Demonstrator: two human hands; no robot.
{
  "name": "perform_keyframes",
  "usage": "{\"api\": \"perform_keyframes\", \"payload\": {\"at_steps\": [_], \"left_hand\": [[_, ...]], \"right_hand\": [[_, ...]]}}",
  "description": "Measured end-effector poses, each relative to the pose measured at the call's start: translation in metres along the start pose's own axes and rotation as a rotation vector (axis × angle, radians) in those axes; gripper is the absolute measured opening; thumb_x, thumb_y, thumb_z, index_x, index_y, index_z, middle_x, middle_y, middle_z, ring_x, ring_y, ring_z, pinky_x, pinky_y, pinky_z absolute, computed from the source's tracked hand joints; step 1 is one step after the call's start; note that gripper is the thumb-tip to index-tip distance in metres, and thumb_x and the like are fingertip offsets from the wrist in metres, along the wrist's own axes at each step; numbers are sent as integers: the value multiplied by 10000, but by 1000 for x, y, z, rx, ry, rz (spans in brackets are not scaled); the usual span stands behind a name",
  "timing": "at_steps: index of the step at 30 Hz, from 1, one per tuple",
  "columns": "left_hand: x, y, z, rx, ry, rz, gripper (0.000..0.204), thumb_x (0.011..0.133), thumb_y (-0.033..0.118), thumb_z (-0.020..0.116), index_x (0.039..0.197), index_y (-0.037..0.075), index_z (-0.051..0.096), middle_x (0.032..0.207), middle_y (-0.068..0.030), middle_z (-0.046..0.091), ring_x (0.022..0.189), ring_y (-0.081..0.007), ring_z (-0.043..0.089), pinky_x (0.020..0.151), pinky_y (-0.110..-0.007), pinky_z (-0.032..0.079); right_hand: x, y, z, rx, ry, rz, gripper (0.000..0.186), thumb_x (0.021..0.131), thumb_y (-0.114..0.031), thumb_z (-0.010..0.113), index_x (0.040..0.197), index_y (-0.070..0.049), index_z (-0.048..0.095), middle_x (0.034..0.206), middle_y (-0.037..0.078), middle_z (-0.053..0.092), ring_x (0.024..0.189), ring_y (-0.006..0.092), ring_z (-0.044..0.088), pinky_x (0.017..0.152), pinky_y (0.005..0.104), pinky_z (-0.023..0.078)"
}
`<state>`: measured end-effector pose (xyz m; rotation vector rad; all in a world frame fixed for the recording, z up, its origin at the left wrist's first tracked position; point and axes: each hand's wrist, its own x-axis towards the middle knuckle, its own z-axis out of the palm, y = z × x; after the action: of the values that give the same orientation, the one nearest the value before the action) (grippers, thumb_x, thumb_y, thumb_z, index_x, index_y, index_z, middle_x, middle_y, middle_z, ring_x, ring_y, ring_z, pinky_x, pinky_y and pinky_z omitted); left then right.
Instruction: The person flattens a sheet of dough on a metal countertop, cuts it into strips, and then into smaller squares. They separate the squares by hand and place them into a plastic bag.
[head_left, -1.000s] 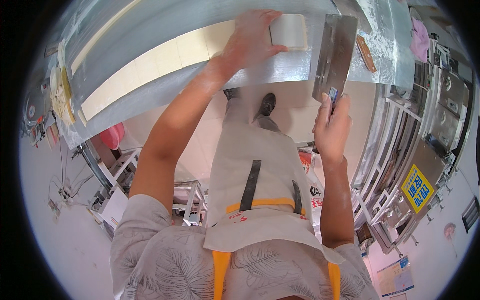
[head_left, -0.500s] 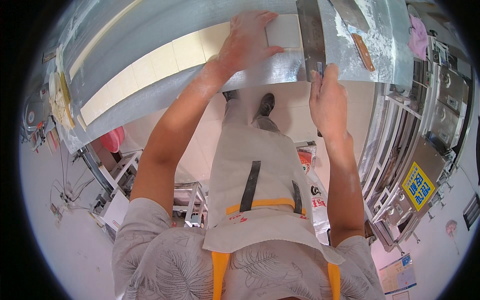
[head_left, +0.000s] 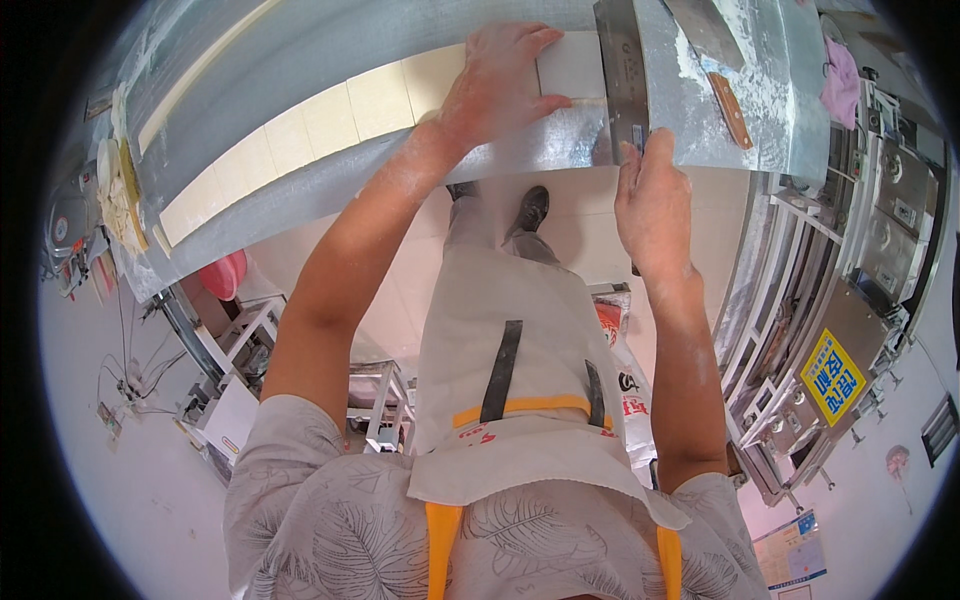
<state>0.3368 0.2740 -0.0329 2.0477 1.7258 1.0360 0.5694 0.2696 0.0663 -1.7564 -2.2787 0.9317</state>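
Top centre, left hand (head_left: pixel 500 82) spreads fingers over dough (head_left: pixel 330 120); right hand (head_left: pixel 655 205) grips knife (head_left: pixel 624 75). Slipping dough could skew cuts.

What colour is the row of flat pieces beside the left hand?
The row is pale creamy yellow, shown best in the head view.

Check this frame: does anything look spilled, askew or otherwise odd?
Only mildly: loose white powder lies unevenly on the right end of the grey metal table, around a metal-bladed tool with a brown wooden handle. The ragged patches look spilled, though possibly deliberate. The flat, pale strip under the left hand looks orderly.
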Motion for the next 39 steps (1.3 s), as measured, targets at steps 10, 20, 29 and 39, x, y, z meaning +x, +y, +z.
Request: {"api": "perform_keyframes", "payload": {"at_steps": [10,20,29,39], "left_hand": [[1,0,0,-11,6,27,738,797,348,910,1431,113,615,1456,-69,598,1364,-321,507,1158,-490,353],[2,-1,-2,-3,-2,28,672,786,324,913,1377,113,672,1436,-64,617,1343,-312,525,1132,-487,369],[3,-1,0,16,-17,18,670,779,343,912,1377,141,688,1426,-69,626,1333,-315,536,1133,-491,373],[13,12,-2,46,1,57,681,741,315,945,1327,112,662,1347,-101,658,1265,-336,583,1109,-481,401]], "right_hand": [[0,-2,-2,8,23,47,196,1079,-125,558,1067,-5,403,752,346,650,780,583,650,636,629,487],[2,-4,2,20,-35,52,190,1066,-124,552,1073,0,409,812,367,662,849,601,646,712,659,485],[9,-12,4,-36,-127,102,196,1064,-107,523,1057,50,407,847,378,669,883,593,659,775,653,500],[7,24,39,73,16,22,187,1083,-113,509,1115,35,398,817,351,666,821,584,658,716,632,508]]}}
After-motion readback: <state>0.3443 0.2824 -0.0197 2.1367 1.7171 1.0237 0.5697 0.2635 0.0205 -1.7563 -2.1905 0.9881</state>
